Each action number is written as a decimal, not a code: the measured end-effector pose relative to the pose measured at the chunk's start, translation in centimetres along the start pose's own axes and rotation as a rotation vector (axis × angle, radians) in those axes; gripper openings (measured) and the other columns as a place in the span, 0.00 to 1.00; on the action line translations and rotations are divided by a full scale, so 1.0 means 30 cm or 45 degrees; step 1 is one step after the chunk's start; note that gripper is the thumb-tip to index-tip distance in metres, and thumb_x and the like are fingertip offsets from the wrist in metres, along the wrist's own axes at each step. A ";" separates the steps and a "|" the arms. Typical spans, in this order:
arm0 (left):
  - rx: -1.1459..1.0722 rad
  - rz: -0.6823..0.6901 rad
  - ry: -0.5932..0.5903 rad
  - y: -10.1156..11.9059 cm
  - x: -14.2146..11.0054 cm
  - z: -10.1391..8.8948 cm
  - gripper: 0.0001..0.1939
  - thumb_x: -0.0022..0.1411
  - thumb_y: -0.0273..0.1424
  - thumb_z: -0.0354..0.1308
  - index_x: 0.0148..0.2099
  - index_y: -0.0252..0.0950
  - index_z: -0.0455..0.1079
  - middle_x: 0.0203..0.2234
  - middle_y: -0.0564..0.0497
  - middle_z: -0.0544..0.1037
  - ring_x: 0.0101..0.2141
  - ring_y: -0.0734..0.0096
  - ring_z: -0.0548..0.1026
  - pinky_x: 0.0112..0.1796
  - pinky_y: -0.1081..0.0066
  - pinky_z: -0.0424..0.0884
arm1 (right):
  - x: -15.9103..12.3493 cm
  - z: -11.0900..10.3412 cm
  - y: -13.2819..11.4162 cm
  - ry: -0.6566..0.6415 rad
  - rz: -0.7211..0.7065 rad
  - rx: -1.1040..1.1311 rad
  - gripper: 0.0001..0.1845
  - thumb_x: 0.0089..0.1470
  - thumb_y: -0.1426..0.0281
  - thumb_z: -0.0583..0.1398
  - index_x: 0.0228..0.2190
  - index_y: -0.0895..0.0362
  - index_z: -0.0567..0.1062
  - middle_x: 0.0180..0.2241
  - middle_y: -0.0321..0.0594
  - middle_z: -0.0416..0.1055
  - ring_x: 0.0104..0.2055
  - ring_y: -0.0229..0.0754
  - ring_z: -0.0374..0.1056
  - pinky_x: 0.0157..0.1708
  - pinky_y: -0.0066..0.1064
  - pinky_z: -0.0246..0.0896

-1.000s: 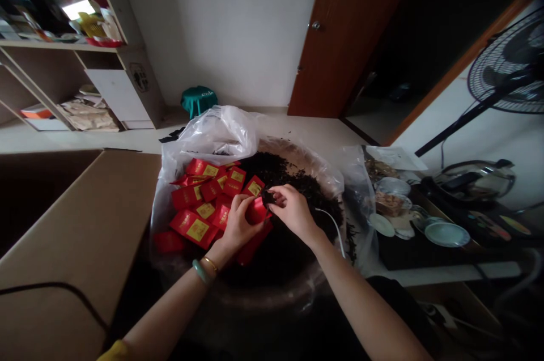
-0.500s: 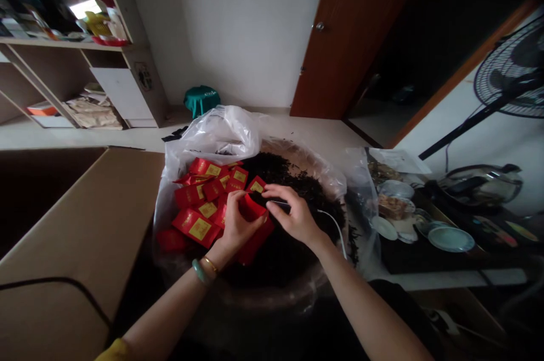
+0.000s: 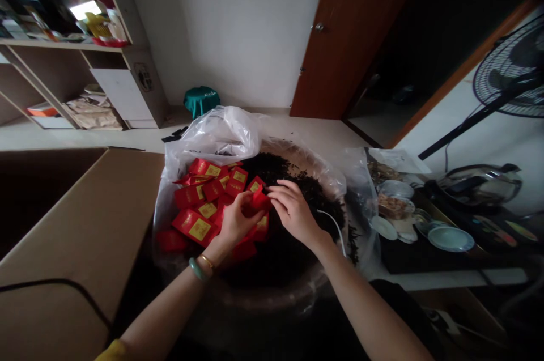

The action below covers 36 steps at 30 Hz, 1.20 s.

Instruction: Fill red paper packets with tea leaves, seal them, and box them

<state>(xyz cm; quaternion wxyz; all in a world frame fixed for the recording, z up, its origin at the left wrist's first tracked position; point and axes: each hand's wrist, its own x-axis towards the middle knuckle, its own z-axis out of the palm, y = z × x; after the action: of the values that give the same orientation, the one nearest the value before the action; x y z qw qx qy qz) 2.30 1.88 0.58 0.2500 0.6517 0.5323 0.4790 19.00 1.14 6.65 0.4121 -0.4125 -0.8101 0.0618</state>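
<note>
My left hand (image 3: pixel 238 218) is closed around a red packet (image 3: pixel 257 201), holding it up over the heap. At the packet's upper right side are the bent fingers of my right hand (image 3: pixel 293 211). Something dark shows at those fingertips, too hidden to name. Several red packets with gold labels, one being this packet (image 3: pixel 199 229), lie left of and beneath my left hand. Dark, loose tea-like leaves (image 3: pixel 310 191) fill the wide round container, which is lined with a clear plastic bag (image 3: pixel 232 128). A white cord (image 3: pixel 335 222) lies over the leaves, right of my right hand.
An open cardboard box (image 3: pixel 97 196) stands at the left. To the right, a low table (image 3: pixel 416 262) bears small dishes (image 3: pixel 450 236) and a glass kettle (image 3: pixel 484 185). A fan (image 3: pixel 510 72) rises behind it. A teal bin-like object (image 3: pixel 202 100) sits by the wall.
The held packet has turned more upright, and its dark opening no longer shows. My right hand has rotated, hiding the dark object with a pale edge that showed beneath its fingers.
</note>
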 end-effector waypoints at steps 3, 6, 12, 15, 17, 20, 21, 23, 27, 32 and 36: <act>0.058 -0.060 -0.033 0.008 0.008 -0.014 0.16 0.49 0.36 0.63 0.40 0.38 0.66 0.25 0.57 0.74 0.25 0.73 0.72 0.28 0.73 0.67 | 0.003 -0.010 -0.011 -0.013 0.023 0.023 0.10 0.57 0.72 0.57 0.39 0.53 0.76 0.43 0.45 0.75 0.52 0.51 0.64 0.54 0.52 0.61; 0.043 -0.042 -0.067 0.005 0.004 -0.009 0.12 0.48 0.34 0.62 0.35 0.37 0.65 0.22 0.58 0.72 0.23 0.76 0.68 0.25 0.76 0.64 | -0.001 -0.001 -0.025 -0.044 0.034 0.009 0.05 0.56 0.71 0.59 0.34 0.54 0.76 0.37 0.45 0.76 0.51 0.52 0.65 0.53 0.52 0.61; -0.132 -0.053 -0.208 -0.010 -0.002 0.003 0.20 0.47 0.34 0.63 0.43 0.35 0.66 0.27 0.56 0.74 0.26 0.75 0.68 0.28 0.76 0.65 | -0.003 0.007 -0.041 -0.174 -0.080 0.030 0.08 0.59 0.71 0.56 0.32 0.55 0.76 0.33 0.42 0.77 0.51 0.50 0.66 0.53 0.48 0.61; -0.233 -0.058 -0.320 -0.006 -0.002 0.003 0.14 0.51 0.38 0.61 0.35 0.33 0.67 0.26 0.55 0.73 0.26 0.76 0.67 0.27 0.76 0.65 | -0.001 -0.002 -0.044 -0.180 -0.013 0.119 0.11 0.61 0.71 0.53 0.33 0.54 0.75 0.34 0.41 0.76 0.44 0.46 0.70 0.49 0.42 0.65; -0.270 -0.050 -0.352 0.001 -0.003 0.001 0.13 0.53 0.39 0.60 0.34 0.33 0.68 0.25 0.55 0.73 0.25 0.76 0.67 0.27 0.77 0.65 | -0.002 -0.008 -0.042 -0.136 0.084 0.169 0.12 0.62 0.72 0.51 0.36 0.53 0.75 0.34 0.41 0.75 0.39 0.43 0.71 0.44 0.37 0.67; -0.235 -0.028 -0.373 0.013 -0.003 -0.007 0.12 0.53 0.36 0.60 0.37 0.33 0.70 0.26 0.54 0.75 0.26 0.75 0.69 0.28 0.76 0.66 | -0.004 -0.014 -0.030 -0.077 0.217 0.200 0.10 0.57 0.73 0.56 0.41 0.53 0.74 0.37 0.41 0.71 0.37 0.41 0.70 0.40 0.33 0.69; -0.198 -0.020 -0.387 0.017 -0.003 -0.012 0.13 0.53 0.35 0.60 0.38 0.33 0.70 0.27 0.53 0.76 0.26 0.74 0.70 0.29 0.75 0.67 | -0.005 -0.016 -0.024 -0.095 0.260 0.206 0.13 0.53 0.74 0.59 0.42 0.53 0.74 0.39 0.41 0.70 0.35 0.40 0.70 0.39 0.32 0.69; -0.091 0.014 -0.427 0.027 -0.002 -0.022 0.13 0.51 0.32 0.61 0.41 0.34 0.72 0.28 0.52 0.78 0.27 0.72 0.72 0.30 0.74 0.67 | -0.005 -0.018 -0.013 -0.203 0.347 0.214 0.19 0.46 0.76 0.64 0.42 0.53 0.74 0.39 0.40 0.70 0.32 0.38 0.70 0.36 0.31 0.68; 0.173 0.148 -0.488 0.040 -0.001 -0.033 0.16 0.45 0.27 0.64 0.41 0.37 0.74 0.29 0.51 0.79 0.28 0.67 0.74 0.31 0.71 0.67 | -0.005 -0.016 -0.005 -0.433 0.456 0.190 0.11 0.41 0.77 0.66 0.31 0.55 0.76 0.26 0.33 0.73 0.28 0.38 0.70 0.31 0.29 0.65; 0.302 0.129 -0.500 0.037 -0.003 -0.029 0.14 0.46 0.29 0.64 0.39 0.37 0.74 0.25 0.52 0.78 0.24 0.69 0.72 0.26 0.74 0.63 | -0.002 -0.011 -0.018 -0.400 0.477 0.121 0.07 0.42 0.78 0.63 0.27 0.55 0.75 0.24 0.34 0.75 0.27 0.39 0.70 0.29 0.27 0.62; 0.250 0.026 -0.495 0.019 -0.003 -0.024 0.10 0.48 0.32 0.63 0.35 0.35 0.73 0.22 0.53 0.76 0.23 0.72 0.71 0.25 0.75 0.61 | 0.005 -0.028 -0.017 -0.319 0.519 0.187 0.08 0.44 0.78 0.60 0.28 0.55 0.76 0.25 0.35 0.76 0.25 0.38 0.71 0.28 0.27 0.63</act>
<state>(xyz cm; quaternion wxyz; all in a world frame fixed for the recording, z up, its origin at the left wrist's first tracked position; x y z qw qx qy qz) 1.92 1.50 1.33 0.2781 0.7584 0.5115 0.2928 19.25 0.72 7.50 0.3163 -0.5256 -0.7482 0.2529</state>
